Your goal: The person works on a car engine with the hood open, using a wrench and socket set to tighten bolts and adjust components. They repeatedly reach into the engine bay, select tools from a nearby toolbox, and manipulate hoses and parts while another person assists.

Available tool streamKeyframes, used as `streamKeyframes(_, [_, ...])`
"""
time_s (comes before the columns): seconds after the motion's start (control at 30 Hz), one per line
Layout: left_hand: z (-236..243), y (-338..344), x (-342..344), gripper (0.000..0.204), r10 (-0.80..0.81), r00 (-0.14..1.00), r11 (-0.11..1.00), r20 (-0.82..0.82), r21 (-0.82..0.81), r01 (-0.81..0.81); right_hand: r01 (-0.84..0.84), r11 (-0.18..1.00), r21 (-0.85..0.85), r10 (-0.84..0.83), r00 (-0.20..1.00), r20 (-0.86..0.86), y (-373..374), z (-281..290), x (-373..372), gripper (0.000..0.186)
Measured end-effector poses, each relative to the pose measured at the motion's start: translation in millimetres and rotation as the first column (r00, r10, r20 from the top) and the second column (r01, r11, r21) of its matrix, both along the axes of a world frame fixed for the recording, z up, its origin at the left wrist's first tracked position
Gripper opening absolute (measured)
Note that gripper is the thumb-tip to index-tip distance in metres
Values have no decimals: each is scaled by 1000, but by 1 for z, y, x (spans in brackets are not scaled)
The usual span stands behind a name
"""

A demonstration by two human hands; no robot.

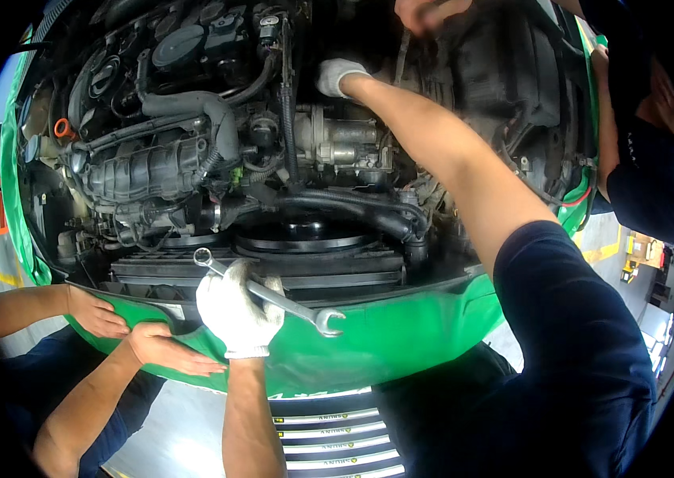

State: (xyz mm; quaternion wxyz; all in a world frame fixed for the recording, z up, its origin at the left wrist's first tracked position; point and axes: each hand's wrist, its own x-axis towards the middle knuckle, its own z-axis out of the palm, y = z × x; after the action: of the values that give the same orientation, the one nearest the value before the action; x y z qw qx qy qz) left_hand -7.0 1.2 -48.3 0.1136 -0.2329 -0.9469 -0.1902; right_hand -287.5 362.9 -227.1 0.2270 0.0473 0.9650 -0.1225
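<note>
My left hand [240, 307], in a white knit glove, is closed round a combination wrench [293, 306] over the front edge of the engine bay. The ring end of the wrench points up and left, its open end down and right. My right arm reaches far into the bay. At its end my right hand [342, 77], also in a white glove, is just above a silver cylindrical unit [345, 137] that looks like a starter motor. Its fingers are turned away and hidden, so whether they grip anything does not show.
A green fender cover [369, 327] drapes the front edge. Another person's hands [169, 350] rest on it at left. A blurred bare hand [432, 12] is over the bay's far side, and another person [651, 167] stands at right. Black hoses [353, 205] cross before the radiator fan [305, 237].
</note>
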Motion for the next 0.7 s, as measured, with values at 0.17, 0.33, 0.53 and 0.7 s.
streamKeyframes(0.17, [-23,46,-21,35,-153,988,980,23,130,148,-238,957,166,237,971,25,156,-103,28,34])
streamKeyframes(0.33, [-6,14,-6,36,-32,999,999,24,38,31,-166,986,31,166,986,9,33,28,15,38])
streamKeyframes(0.53, [-12,19,-10,36,-67,998,996,4,60,67,-128,985,112,122,991,62,36,20,28,38])
streamKeyframes(0.7, [-10,22,-13,42,-90,996,995,-23,45,91,-365,922,133,344,926,155,47,-7,27,37])
